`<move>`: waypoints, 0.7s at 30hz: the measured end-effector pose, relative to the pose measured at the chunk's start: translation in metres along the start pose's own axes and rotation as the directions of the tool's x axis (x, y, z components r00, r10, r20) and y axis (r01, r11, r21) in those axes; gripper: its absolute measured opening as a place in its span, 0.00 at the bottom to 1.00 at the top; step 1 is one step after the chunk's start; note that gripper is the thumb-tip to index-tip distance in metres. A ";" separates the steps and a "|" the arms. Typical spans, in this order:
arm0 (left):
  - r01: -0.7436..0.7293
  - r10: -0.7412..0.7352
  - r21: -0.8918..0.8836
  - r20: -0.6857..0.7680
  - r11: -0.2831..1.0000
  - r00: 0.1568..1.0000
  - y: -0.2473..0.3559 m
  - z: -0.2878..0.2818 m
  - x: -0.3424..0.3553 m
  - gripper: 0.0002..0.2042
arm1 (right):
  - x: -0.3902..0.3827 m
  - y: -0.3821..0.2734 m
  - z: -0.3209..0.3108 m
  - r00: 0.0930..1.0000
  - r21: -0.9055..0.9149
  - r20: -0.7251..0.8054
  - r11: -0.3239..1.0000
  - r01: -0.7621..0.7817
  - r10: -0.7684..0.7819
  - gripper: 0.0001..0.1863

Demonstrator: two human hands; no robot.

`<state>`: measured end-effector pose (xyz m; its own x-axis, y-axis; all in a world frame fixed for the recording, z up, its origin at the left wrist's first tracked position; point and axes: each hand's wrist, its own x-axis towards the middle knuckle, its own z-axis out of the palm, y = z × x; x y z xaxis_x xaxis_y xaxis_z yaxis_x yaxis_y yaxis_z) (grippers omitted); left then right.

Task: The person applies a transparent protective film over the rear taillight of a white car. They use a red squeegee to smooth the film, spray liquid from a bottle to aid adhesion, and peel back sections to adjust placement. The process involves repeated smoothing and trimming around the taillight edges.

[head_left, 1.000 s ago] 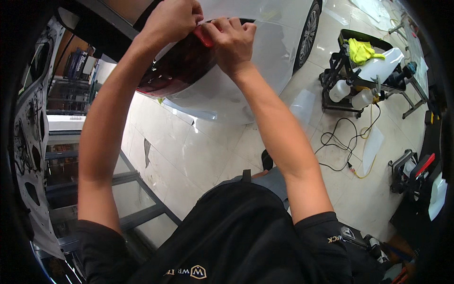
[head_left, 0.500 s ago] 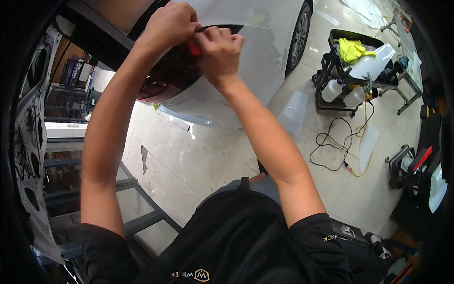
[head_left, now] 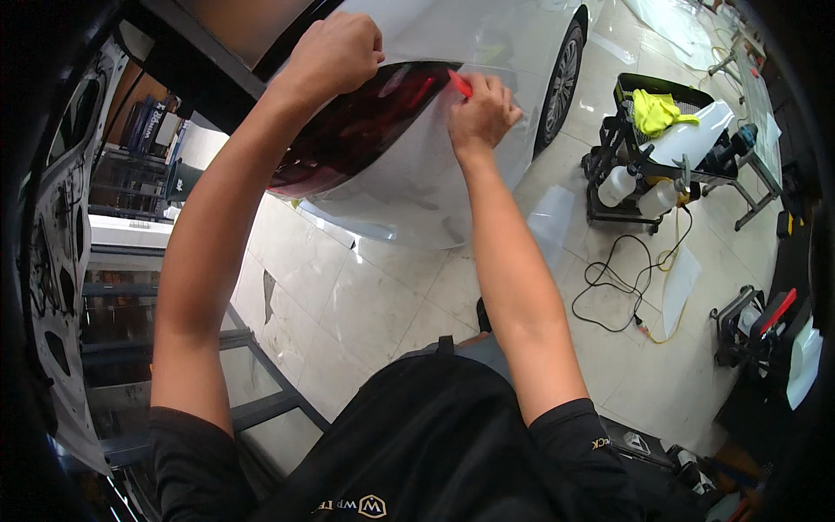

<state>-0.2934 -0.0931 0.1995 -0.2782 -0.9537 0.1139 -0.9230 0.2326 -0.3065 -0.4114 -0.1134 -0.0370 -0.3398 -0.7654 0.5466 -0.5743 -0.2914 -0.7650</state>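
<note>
My right hand [head_left: 483, 113] is closed around a small red squeegee [head_left: 460, 84], whose tip meets the right end of the dark red tail light [head_left: 370, 126]. Clear film [head_left: 417, 196] covers the lamp and the bodywork beside it, hanging in a loose curved edge below the bumper. At the lamp's upper left, my left hand [head_left: 335, 54] is closed with its fingers curled; what they pinch, if anything, is hidden. Behind both hands is the pale car body [head_left: 474, 39].
A rear wheel [head_left: 564, 83] stands at the upper right. Beyond it, a black cart [head_left: 622, 143] carries a yellow-green cloth [head_left: 659, 111] and white spray bottles [head_left: 616, 186]. A black cable [head_left: 600, 283] and film scraps [head_left: 681, 283] lie on the tiles. Dark metal framing [head_left: 270, 404] is at lower left.
My right hand has moved right with the red squeegee, away from my left hand, uncovering more of the tail light. The left hand stays by the lamp's upper edge. The whole view has shifted slightly.
</note>
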 end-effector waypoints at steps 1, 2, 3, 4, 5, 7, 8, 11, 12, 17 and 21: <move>0.004 -0.004 0.003 0.019 1.000 1.000 0.000 -0.002 0.001 0.10 | -0.001 0.008 -0.002 0.995 -0.067 0.036 0.993 -0.095 0.098 0.18; 0.017 -0.017 0.013 0.044 1.000 0.999 0.000 -0.005 -0.002 0.10 | -0.008 -0.005 -0.006 0.998 -0.004 0.017 0.998 -0.065 0.065 0.17; 0.023 -0.024 0.015 0.067 1.000 0.997 0.000 -0.004 -0.001 0.10 | -0.012 -0.023 -0.009 1.000 0.088 -0.014 0.996 0.023 -0.022 0.16; 0.003 -0.003 0.012 0.023 1.000 1.000 -0.002 0.000 0.000 0.09 | -0.016 -0.044 -0.013 0.994 0.171 -0.049 0.979 0.107 -0.100 0.15; -0.019 0.019 0.003 -0.022 1.000 1.000 -0.006 0.007 0.000 0.08 | -0.018 -0.061 -0.015 0.979 0.223 -0.092 0.955 0.197 -0.181 0.14; -0.010 0.010 0.008 -0.029 1.000 1.000 -0.008 0.009 -0.006 0.08 | -0.020 -0.094 -0.013 0.942 0.205 -0.120 0.921 0.331 -0.312 0.12; -0.005 0.005 0.002 -0.014 1.000 1.000 -0.002 0.004 -0.002 0.08 | -0.012 -0.083 -0.008 0.941 0.201 -0.112 0.920 0.338 -0.321 0.12; -0.033 0.033 0.029 0.003 0.999 0.999 -0.005 0.003 0.002 0.10 | 0.011 -0.017 0.005 0.999 0.138 0.039 0.990 0.004 -0.010 0.14; -0.058 0.059 0.038 -0.026 0.998 0.998 -0.003 0.002 0.003 0.11 | 0.015 0.006 0.007 0.983 0.088 0.093 0.982 -0.169 0.161 0.15; 0.040 -0.040 -0.003 0.041 0.999 0.998 0.005 0.004 -0.003 0.10 | -0.020 0.003 -0.005 0.987 0.161 0.084 0.976 -0.147 0.135 0.20; 0.029 -0.029 -0.021 0.018 0.999 0.999 0.007 0.006 -0.008 0.10 | -0.031 -0.037 -0.006 0.995 0.239 0.035 0.967 0.086 -0.097 0.20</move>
<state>-0.2956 -0.0851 0.1906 -0.2465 -0.9633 0.1060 -0.9361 0.2084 -0.2832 -0.3836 -0.0756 -0.0234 -0.2562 -0.7530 0.6060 -0.4071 -0.4846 -0.7743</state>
